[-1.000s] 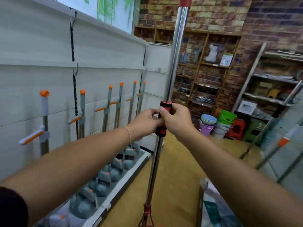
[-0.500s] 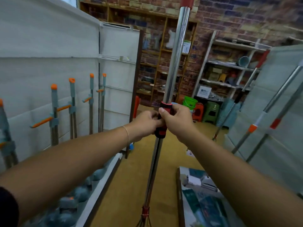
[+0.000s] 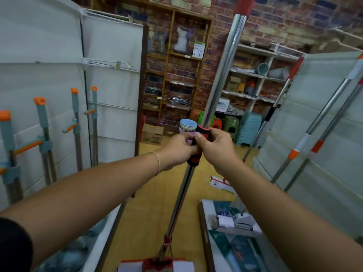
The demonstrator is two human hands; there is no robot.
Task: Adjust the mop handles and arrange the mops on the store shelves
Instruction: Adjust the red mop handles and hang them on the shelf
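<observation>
Left hand [image 3: 177, 148], with a thin bracelet [image 3: 157, 161] on its wrist, curls round the lower part of the red-and-black collar [image 3: 204, 132] on the mop handle [image 3: 222, 75], and the right hand [image 3: 216, 148], touching it on the 3 o'clock side, grips the upper part of the same collar with thumb and fingers wrapped about it. At 9 o'clock, 4 grey mops [image 3: 44, 132] with orange caps and orange levers stand upright in a row against the white shelf panel [image 3: 49, 46]. Mid-frame, the held mop stands nearly upright, its chrome handle tilted toward 1 o'clock and running out of view at 12 o'clock under a red cap, while its red mop head [image 3: 159, 262] sits low at 6 o'clock over the yellow floor [image 3: 157, 203]. Behind the hands, at 12 o'clock, wooden shelving [image 3: 176, 75] stands against a brick wall, with a cardboard box [image 3: 152, 135] and a stack of bowls [image 3: 188, 125] at its foot. Plastic stools [image 3: 249, 128] sit toward 1 o'clock. At 5 o'clock, boxes and packaging [image 3: 235, 222] lie on a low shelf. At 3 o'clock, 3 chrome-handled mops [image 3: 322, 122] with orange and red bands lean tilted against the right shelf panel [image 3: 324, 95].
</observation>
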